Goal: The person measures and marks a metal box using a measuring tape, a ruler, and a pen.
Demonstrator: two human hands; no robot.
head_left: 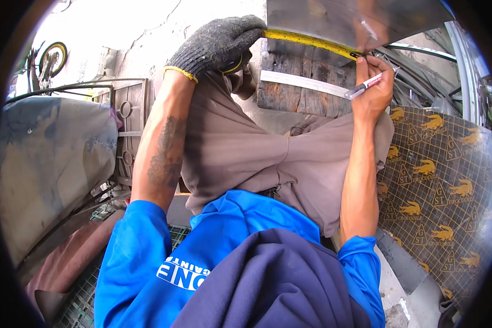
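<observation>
My left hand [218, 46], in a dark grey knit glove with a yellow cuff, is closed on a tape measure; its case is mostly hidden by the glove. The yellow tape blade [311, 41] stretches to the right along the edge of a shiny metal sheet [317, 16]. At the tape's far end my bare right hand [375, 85] has thumb and fingertips pinched near the metal sheet's edge. A marker pen [364, 87] with a clear cap lies held across that same hand. Below the tape, a pale flat strip [303, 81] rests on a worn wooden block [287, 98].
To the right, a dark board printed with crocodiles [426, 191] stands near my leg. Metal lengths [459, 65] lie behind my right hand. On the left are a metal gate [131, 115] and a cloth-like grey cover [54, 169]. A bicycle wheel [53, 59] shows farther off.
</observation>
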